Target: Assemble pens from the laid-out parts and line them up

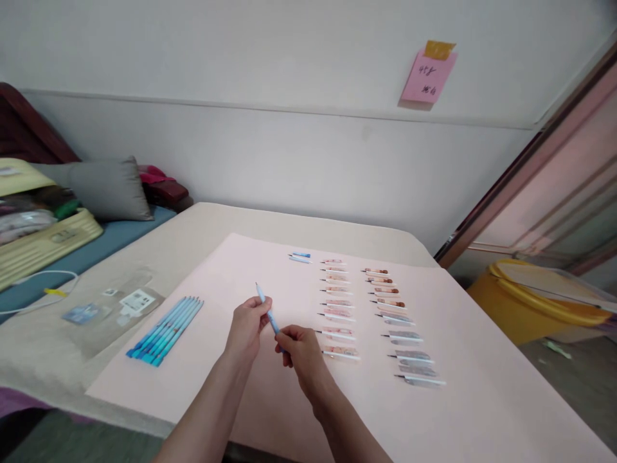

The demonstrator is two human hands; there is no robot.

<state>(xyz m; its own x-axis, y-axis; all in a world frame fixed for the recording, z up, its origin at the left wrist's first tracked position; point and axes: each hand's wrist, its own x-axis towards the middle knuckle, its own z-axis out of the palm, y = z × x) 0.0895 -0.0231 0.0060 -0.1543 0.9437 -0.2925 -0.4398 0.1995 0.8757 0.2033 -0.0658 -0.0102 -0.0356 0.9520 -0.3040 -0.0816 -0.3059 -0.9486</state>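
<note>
A light blue pen (pixel 273 321) slants between my two hands above the pink sheet (pixel 231 399), its tip pointing up and away from me. My left hand (pixel 248 325) pinches it near the tip end. The lower end is gripped by the fingers of my right hand (pixel 301 347), which partly hide it. To the left lies a row of blue pens (pixel 166 331), side by side with their tips pointing away. Two pen pieces, one of them a pale blue barrel (pixel 299 259), rest farther back on the sheet.
Right of my hands are a column of pink-patterned pens (pixel 337 302) and another of brown and grey ones (pixel 393 302). A clear plastic bag (pixel 116 308) with a label lies at left. A yellow bin (pixel 535 299) stands beyond the right edge; a grey pillow (pixel 96 186) sits back left.
</note>
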